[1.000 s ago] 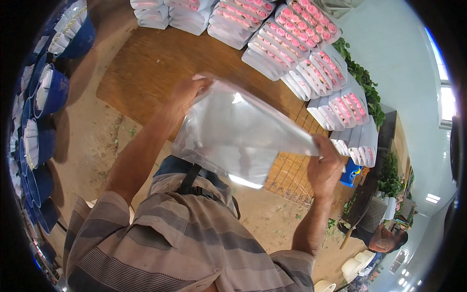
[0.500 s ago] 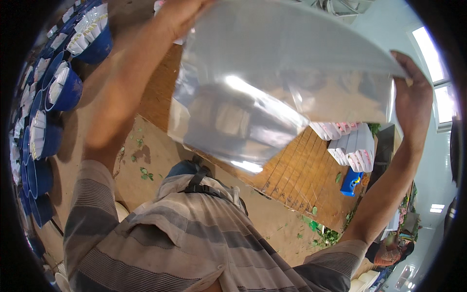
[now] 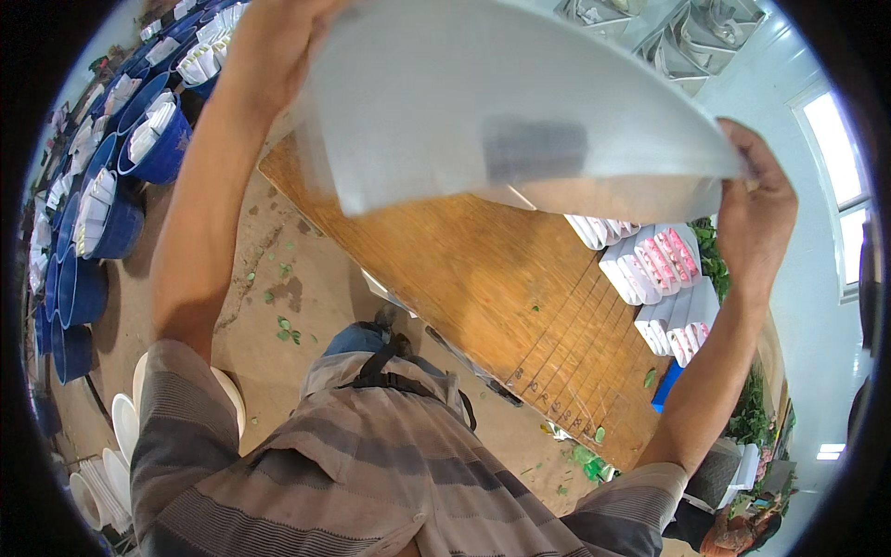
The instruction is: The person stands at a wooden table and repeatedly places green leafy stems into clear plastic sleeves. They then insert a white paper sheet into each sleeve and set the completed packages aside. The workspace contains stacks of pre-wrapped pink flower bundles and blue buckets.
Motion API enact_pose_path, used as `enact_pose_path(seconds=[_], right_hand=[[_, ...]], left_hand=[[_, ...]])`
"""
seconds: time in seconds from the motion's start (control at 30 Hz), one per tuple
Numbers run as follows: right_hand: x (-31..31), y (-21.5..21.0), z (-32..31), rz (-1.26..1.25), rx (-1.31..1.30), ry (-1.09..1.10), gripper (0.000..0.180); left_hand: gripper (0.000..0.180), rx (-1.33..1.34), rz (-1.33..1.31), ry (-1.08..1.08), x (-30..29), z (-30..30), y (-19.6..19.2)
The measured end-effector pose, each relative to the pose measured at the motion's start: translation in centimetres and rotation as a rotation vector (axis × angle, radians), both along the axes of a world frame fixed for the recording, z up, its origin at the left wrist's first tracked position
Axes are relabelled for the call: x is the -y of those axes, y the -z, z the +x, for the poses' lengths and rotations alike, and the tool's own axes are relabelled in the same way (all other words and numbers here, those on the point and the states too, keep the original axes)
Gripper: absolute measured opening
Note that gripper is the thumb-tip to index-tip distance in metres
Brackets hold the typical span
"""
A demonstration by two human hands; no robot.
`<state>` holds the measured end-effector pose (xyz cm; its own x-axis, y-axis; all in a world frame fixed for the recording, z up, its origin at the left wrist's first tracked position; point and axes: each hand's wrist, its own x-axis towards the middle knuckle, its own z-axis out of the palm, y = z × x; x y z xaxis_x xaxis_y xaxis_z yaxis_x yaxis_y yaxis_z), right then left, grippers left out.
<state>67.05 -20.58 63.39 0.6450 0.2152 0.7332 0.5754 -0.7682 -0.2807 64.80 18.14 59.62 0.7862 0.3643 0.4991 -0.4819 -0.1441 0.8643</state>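
A: What was largest under the raised arms?
B: The wooden tabletop (image 3: 483, 278), below both hands, with white packets (image 3: 661, 278) laid in rows at its far end, beneath the right hand.

A: And what did the hands hold?
B: A big clear plastic bag (image 3: 483, 102), lifted high and stretched flat, probably to spread it. The left hand (image 3: 278, 46) kept a closed grip on one corner; the right hand (image 3: 756, 213) pinched the opposite corner.

A: Anything beside them?
B: Blue buckets (image 3: 111, 204) holding white rolls, left of the left hand's grip, on the floor.
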Motion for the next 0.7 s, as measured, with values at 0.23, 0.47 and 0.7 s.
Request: enact_pose_path(seconds=[0.23, 0.47, 0.7], right_hand=[[-1.0, -1.5, -3.2, 0.016, -0.116, 0.005, 0.027], [3.0, -6.7, -3.6, -0.316, -0.094, 0.219, 0.029], [11.2, -14.0, -1.8, -0.6, -0.093, 0.494, 0.037]], left_hand=[[0.026, -0.182, -0.125, 0.327, -3.3, 0.9, 4.4], [0.036, 0.171, 0.993, 0.053, 0.9, 7.5, 2.4], [0.022, 0.465, 0.839, 0.341, 11.1, 20.5, -2.0]])
